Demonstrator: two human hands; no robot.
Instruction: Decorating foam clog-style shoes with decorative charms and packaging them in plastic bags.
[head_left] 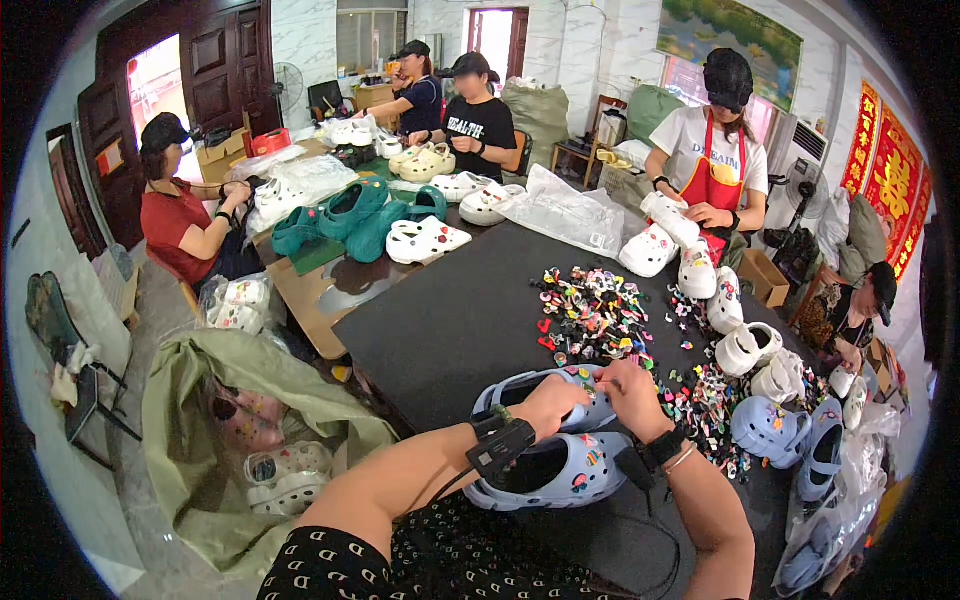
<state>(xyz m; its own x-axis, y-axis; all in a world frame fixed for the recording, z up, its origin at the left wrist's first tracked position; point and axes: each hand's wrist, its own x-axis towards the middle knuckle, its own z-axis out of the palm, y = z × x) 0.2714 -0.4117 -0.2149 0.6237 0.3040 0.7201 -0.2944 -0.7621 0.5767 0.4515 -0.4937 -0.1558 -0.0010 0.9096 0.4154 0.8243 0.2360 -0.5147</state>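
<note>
Carefully, the left hand (556, 402) is curling over the upper of two pale blue perforated clogs (598, 410), near its charm-dotted toe. The right hand (630, 398) is meeting it there, fingertips gathering close together at the clog's top; whether they are pinching a charm, or how firmly the left fingers are pressing, one cannot tell. This clog is lying on its side of the matte black tabletop (430, 330) nearest the wearer, just beyond a second pale blue clog (572, 478), which is showing colourful charms on its toe and a dark opening. Black wristbands (664, 447) are circling both wrists.

Just beyond the hands, a heap of small multicoloured charms (597, 315) is spreading over the black surface, and a looser scatter of charms (705, 410) is lying to the right. Past it, white perforated clogs (697, 272) are lining the table's edge, while another pale blue clog (765, 430) is resting near them. Across the table, a co-worker in a red apron (722, 175) is handling a white clog. Farther left, teal clogs (355, 215) are crowding together, and an olive-green woven sack (180, 400) is gaping on the floor.
</note>
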